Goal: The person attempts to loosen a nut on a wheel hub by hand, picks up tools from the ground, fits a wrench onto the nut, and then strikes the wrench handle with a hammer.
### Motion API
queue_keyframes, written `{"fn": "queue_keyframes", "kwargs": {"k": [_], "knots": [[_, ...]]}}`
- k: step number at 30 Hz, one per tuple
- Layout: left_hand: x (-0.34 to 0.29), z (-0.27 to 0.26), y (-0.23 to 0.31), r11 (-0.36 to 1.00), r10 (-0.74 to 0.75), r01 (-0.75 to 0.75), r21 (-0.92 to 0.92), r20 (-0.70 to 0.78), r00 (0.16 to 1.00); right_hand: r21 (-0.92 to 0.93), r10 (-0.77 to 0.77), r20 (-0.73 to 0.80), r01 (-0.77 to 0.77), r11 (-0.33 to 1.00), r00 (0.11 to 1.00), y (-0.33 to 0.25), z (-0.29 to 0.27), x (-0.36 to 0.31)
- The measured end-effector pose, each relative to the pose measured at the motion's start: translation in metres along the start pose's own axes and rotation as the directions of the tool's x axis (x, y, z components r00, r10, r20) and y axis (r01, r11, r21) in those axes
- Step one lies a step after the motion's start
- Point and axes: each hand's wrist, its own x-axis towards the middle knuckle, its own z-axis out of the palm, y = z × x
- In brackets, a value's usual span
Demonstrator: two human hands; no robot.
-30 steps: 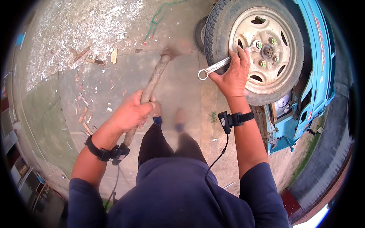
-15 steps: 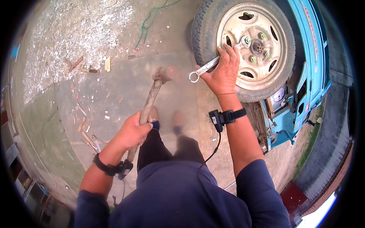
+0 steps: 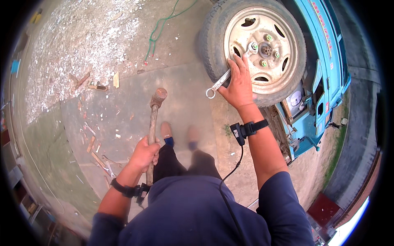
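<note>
My left hand is closed round the wooden handle of a sledgehammer. Its rusty head points away from me, left of the wrench and apart from it. My right hand grips a metal wrench whose free ring end sticks out toward the lower left. The wrench's other end reaches a lug nut on the wheel, partly behind my fingers. Several greenish nuts sit round the hub of the cream rim. The dusty tyre surrounds that rim.
The blue vehicle body stands right of the wheel. Wood scraps and loose tools lie on the ground at left. A green cord runs near white debris. My feet are below the hammer.
The hammer head has swung left, away from the wrench, and its handle stands straighter. My right hand keeps its hold on the wrench. The whole view has shifted slightly.
</note>
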Motion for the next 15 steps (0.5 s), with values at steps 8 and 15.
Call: {"fn": "queue_keyframes", "kwargs": {"k": [8, 15], "knots": [[0.038, -0.009, -0.031, 0.987, -0.095, 0.085, -0.138, -0.069, 0.993, -0.026, -0.094, -0.061, 0.092, 0.995, 0.994, 0.004, 0.011, 0.002], [0.065, -0.094, -0.077, 0.986, -0.105, 0.057, -0.158, -0.310, 0.945, -0.082, -0.083, -0.162, 0.070, 0.994, 0.983, -0.010, 0.028, 0.017]]}}
